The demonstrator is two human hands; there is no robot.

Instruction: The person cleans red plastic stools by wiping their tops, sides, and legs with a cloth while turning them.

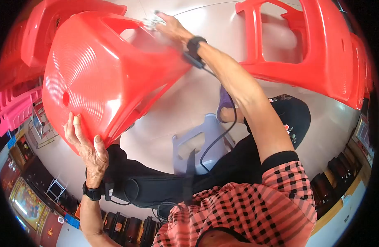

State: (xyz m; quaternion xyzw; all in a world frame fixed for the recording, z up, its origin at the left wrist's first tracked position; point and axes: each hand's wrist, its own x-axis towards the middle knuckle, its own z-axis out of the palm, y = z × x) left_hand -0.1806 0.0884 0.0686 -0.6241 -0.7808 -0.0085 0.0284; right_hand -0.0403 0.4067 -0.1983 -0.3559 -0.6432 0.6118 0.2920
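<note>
A red plastic stool with a ringed seat and a small hole in it is tilted on its side in front of me, seat facing left. My left hand lies against the lower edge of that seat, fingers spread flat on the surface and thumb apart. At the stool's far leg end, my right hand is closed around a crumpled whitish-grey cloth. Motion blurs this hand and cloth, so I cannot tell whether the cloth touches the leg.
More red stools stand on the right, and others are stacked at the left above pink stools. A lavender stool is by my legs on the pale floor. A cable hangs from my right wrist.
</note>
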